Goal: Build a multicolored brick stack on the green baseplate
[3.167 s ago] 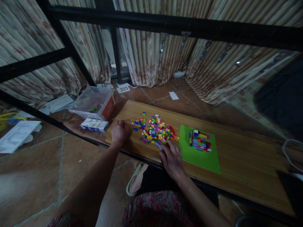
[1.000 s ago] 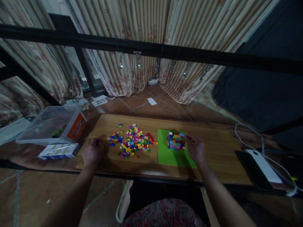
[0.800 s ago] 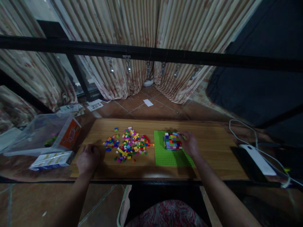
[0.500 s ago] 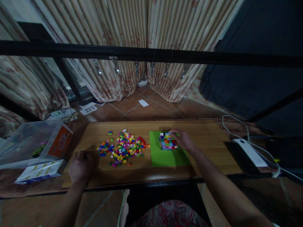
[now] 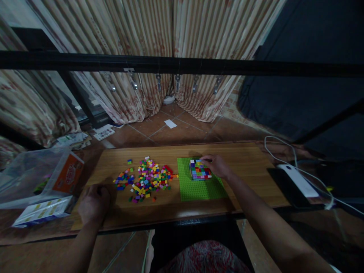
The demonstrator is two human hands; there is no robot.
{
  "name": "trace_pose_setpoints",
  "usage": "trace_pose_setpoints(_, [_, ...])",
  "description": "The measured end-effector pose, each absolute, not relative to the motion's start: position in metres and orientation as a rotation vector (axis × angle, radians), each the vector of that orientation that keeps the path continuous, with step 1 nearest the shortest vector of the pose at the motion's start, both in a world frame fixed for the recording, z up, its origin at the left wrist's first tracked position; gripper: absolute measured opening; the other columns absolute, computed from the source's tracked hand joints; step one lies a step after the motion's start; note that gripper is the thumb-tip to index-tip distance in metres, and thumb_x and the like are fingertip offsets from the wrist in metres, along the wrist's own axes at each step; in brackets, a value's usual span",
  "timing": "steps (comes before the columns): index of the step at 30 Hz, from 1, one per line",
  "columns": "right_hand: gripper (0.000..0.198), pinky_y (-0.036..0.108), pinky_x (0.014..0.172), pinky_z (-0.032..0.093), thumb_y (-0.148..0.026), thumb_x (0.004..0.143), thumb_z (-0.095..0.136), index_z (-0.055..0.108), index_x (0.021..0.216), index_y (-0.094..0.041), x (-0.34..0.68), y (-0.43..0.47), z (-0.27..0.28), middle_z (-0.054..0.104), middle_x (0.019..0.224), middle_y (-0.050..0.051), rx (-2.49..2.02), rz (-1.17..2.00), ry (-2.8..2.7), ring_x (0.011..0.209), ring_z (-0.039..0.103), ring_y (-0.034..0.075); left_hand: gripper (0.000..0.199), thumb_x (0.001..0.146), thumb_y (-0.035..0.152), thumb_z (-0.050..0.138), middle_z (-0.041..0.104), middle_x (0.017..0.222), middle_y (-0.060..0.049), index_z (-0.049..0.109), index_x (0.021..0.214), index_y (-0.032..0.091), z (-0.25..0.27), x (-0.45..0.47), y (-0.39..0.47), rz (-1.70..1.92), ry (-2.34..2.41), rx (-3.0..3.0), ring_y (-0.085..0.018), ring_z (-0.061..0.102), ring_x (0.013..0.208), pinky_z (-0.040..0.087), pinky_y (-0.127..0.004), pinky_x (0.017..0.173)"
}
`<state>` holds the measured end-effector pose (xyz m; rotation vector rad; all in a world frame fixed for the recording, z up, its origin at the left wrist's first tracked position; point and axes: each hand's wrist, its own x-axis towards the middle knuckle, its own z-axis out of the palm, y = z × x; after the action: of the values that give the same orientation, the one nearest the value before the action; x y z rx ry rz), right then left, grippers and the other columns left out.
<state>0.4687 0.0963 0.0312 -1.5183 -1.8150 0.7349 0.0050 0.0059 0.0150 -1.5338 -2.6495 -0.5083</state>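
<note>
My right hand (image 5: 217,165) reaches over a low block of multicoloured toy bricks (image 5: 200,171) on a green studded baseplate (image 5: 193,191). Its thumb and fingers are pinched together at the block's far right corner. Whatever lies between those fingertips is too small to make out. My left hand (image 5: 93,204) rests curled on the left end of the wooden table, with no object showing in it. Between the hands, a heap of loose toy bricks (image 5: 149,176) spreads left of the baseplate, with a smaller cluster of mostly blue ones (image 5: 124,180) at its left side.
A clear plastic bin (image 5: 25,170) and a flat white box (image 5: 44,211) are beyond the wooden table's (image 5: 167,216) left end. At the right edge lie a black pad (image 5: 287,189), a white power strip (image 5: 297,180) and a cable. A black bar (image 5: 176,66) crosses in front of the curtains.
The view has shifted slightly, moving the scene a little to the left. My right hand stays pinched at the block's far corner, and my left hand stays curled on the table.
</note>
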Motion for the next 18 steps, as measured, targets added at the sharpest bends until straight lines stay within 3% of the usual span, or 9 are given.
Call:
trace_pose_setpoints(7, [0.016,0.028,0.066,0.05,-0.025,0.078,0.059,0.075,0.081,-0.023,0.47,0.104,0.042,0.073,0.075,-0.001,-1.544,0.723,-1.938,0.068,0.066,0.017,0.03,0.087,0.037,0.035,0.063,0.098,-0.013,0.059,0.091,0.02,0.017,0.007,0.005,-0.504,-2.647,-1.545,-0.031,0.06,0.086,0.044,-0.038,0.064])
trace_pose_setpoints(18, [0.013,0.03,0.071,0.051,-0.021,0.076,0.064,0.076,0.079,-0.025,0.474,0.11,0.045,0.075,0.08,0.0,-1.551,0.785,-1.969,0.074,0.068,0.019,0.028,0.087,0.035,0.037,0.064,0.104,-0.013,0.06,0.094,0.02,0.022,0.009,0.006,-0.44,-2.691,-1.534,-0.031,0.061,0.092,0.046,-0.038,0.066])
